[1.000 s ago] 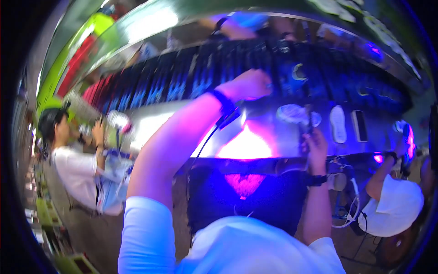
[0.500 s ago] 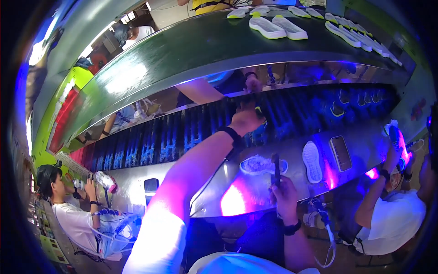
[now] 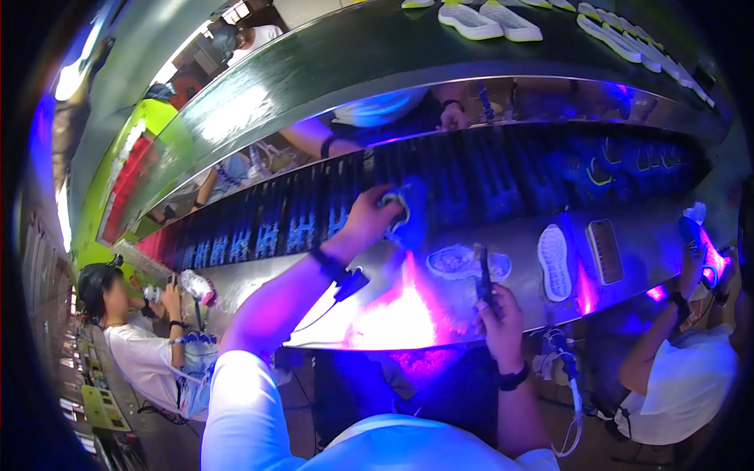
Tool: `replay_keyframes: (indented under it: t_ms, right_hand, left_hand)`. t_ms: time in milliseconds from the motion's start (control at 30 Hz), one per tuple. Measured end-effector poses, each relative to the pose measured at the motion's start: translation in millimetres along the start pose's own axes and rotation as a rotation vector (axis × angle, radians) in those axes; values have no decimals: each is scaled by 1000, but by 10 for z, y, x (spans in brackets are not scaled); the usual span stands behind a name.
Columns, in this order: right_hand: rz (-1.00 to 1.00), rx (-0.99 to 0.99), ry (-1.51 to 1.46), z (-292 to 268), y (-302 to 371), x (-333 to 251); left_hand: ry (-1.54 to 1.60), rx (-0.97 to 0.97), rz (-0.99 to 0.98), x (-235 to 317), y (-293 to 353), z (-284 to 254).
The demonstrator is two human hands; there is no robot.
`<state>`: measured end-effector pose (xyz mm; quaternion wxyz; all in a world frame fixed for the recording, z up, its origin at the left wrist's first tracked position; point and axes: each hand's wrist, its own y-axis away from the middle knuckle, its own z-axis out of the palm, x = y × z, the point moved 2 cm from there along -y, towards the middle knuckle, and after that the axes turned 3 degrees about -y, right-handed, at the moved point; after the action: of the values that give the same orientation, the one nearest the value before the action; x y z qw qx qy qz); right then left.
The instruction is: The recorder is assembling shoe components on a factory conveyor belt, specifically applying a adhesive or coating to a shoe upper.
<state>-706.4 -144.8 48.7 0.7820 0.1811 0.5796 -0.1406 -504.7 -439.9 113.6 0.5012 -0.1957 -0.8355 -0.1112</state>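
Observation:
My left hand (image 3: 366, 218) is closed on a blue shoe upper (image 3: 410, 218) with a pale yellow-green collar edge, in front of the dark slatted belt (image 3: 330, 208). Motion blurs the upper a little. Over the steel ledge (image 3: 369, 290), my right hand (image 3: 504, 320) grips a dark, slim brush-like tool (image 3: 482, 271), held upright. Behind that tool lies a pale shoe sole (image 3: 457, 262), partly covered by it. A white sole (image 3: 553, 263) rests farther right, beside a phone (image 3: 604, 251).
Several pale soles (image 3: 514, 22) stand on the dark green upper shelf (image 3: 314, 86). More shoe uppers (image 3: 601, 171) ride the belt at the right. Co-workers sit at the left (image 3: 149, 353) and right (image 3: 679, 377). A white cable (image 3: 577, 416) hangs below the ledge.
My left hand has come back from over the belt toward the left and nearer, bringing the shoe upper with it. My right hand keeps its grip on the tool. The view has shifted slightly.

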Motion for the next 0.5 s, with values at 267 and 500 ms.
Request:
replay_keyframes:
  t_ms: [267,500]
  right_hand:
    - [-75,-18,82,41,19,3]
    - [-17,45,224,295,574,-214]
  left_hand:
    - [-512,-96,180,107,2407,-505]
    - [-964,-1,-3,72,2459,-388]
